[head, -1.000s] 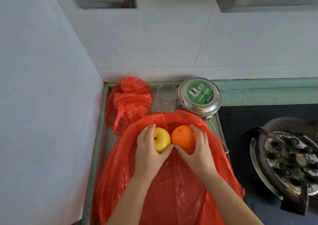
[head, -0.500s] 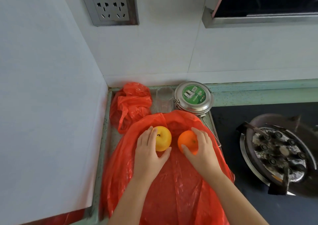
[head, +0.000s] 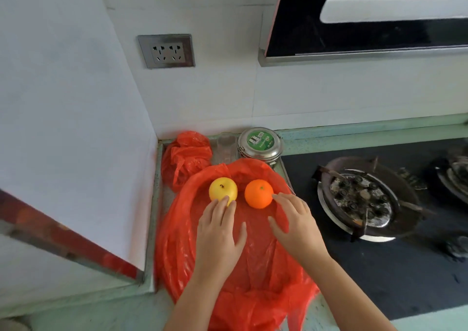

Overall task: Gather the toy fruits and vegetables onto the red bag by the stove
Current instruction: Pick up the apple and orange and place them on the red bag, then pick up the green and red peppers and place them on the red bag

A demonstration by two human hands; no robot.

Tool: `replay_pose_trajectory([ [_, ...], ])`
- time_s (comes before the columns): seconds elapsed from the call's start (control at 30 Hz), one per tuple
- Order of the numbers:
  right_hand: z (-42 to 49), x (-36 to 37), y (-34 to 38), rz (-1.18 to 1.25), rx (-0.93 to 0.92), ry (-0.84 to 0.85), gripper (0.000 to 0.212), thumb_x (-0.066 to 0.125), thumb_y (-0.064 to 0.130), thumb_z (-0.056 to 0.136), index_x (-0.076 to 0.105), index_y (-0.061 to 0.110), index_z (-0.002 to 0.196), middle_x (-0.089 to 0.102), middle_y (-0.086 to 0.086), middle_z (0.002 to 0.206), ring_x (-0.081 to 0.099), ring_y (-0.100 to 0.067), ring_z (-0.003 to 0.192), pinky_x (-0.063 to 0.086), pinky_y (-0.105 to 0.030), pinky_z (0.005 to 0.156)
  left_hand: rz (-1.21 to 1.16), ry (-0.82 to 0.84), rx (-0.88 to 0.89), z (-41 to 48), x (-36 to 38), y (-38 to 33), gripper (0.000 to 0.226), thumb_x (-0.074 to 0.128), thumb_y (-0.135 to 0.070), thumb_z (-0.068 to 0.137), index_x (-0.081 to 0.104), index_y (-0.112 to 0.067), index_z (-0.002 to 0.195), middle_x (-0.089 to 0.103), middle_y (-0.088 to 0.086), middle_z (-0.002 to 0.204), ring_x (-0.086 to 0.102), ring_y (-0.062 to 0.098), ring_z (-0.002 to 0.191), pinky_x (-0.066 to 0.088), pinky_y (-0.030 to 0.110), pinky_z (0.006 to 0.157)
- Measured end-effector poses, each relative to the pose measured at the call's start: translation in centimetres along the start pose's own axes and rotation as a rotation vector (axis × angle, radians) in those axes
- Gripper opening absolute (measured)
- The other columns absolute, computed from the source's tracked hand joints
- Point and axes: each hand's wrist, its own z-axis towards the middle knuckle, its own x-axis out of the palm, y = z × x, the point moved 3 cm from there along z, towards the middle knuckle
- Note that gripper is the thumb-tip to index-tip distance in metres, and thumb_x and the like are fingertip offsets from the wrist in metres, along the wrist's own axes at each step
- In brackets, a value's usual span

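Observation:
A yellow toy apple [head: 222, 190] and a toy orange [head: 258, 194] sit side by side on the spread red bag [head: 253, 267] to the left of the stove. My left hand [head: 219, 232] lies flat just below the apple, fingers apart, with fingertips still brushing its near side. My right hand [head: 295, 223] hovers open to the right of the orange, fingertips close beside it, holding nothing.
A crumpled red bag [head: 186, 157], a clear glass [head: 226, 147] and a round metal tin with a green label [head: 260, 143] stand at the back. The black stove with its burner [head: 362, 199] is on the right. A wall closes the left side.
Both hands have let go of the fruits and drawn back toward me. The apple and orange stay on the bag, slightly apart. The camera has tilted upward.

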Motion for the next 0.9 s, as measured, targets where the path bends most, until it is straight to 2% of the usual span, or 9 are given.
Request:
replay_pose_trajectory([
  [0.1,-2.1,-1.8,0.5,-0.06,-0.013,-0.064,0.043,0.049,0.037,0.081,0.058,0.015,0.117,0.059,-0.006,0.118,0.05,-0.029,0.115,0.044,-0.048,0.095,-0.028,-0.026,0.049,-1.1,-0.6,-1.9,0.044,0.048,-0.031,0.082,0.062,-0.003,0.113,0.062,0.012,0.117,0.056,0.032,0.109,0.05,0.046,0.086],
  [0.23,-4.9,-3.4,0.4,-0.112,0.013,-0.105,0.045,0.043,0.039,0.081,0.059,0.015,0.115,0.06,-0.005,0.117,0.051,-0.032,0.116,0.044,-0.057,0.091,-0.039,-0.027,0.121,-2.5,-0.8,-4.4,0.042,0.047,-0.031,0.083,0.062,-0.005,0.113,0.062,0.01,0.118,0.056,0.03,0.111,0.05,0.044,0.086],
  [0.37,-8.1,-4.8,-0.5,-0.138,0.082,-0.151,0.042,0.044,0.039,0.083,0.062,0.015,0.112,0.061,-0.005,0.117,0.05,-0.03,0.117,0.043,-0.057,0.092,-0.058,-0.023,0.109,-4.0,-0.5,-5.9,0.041,0.046,-0.03,0.083,0.064,-0.004,0.11,0.063,0.011,0.114,0.057,0.032,0.108,0.05,0.044,0.086],
  [0.53,-12.4,-6.9,-2.6,-0.159,0.208,-0.244,0.032,0.066,0.024,0.08,0.063,0.016,0.111,0.061,-0.005,0.118,0.05,-0.03,0.118,0.039,-0.058,0.096,-0.096,0.065,0.213,-5.8,1.0,-8.9,0.042,0.045,-0.031,0.083,0.064,-0.004,0.109,0.064,0.011,0.113,0.056,0.033,0.109,0.049,0.045,0.088],
  [0.7,-16.7,-10.7,-5.5,-0.174,0.32,-0.376,0.035,0.056,0.028,0.08,0.063,0.014,0.111,0.062,-0.005,0.117,0.051,-0.028,0.117,0.043,-0.055,0.093,-0.165,0.148,0.347,-6.5,3.1,-14.8,0.043,0.044,-0.033,0.085,0.063,-0.006,0.112,0.062,0.009,0.117,0.054,0.031,0.112,0.045,0.043,0.091],
  [0.9,-22.7,-16.1,-10.6,-0.246,0.454,-0.535,0.034,0.057,0.027,0.079,0.063,0.014,0.11,0.062,-0.005,0.116,0.048,-0.024,0.116,0.046,-0.053,0.09,-0.248,0.197,0.561,-8.5,6.4,-24.4,0.042,0.045,-0.032,0.084,0.064,-0.005,0.111,0.063,0.009,0.115,0.052,0.027,0.112,0.047,0.042,0.09],
])
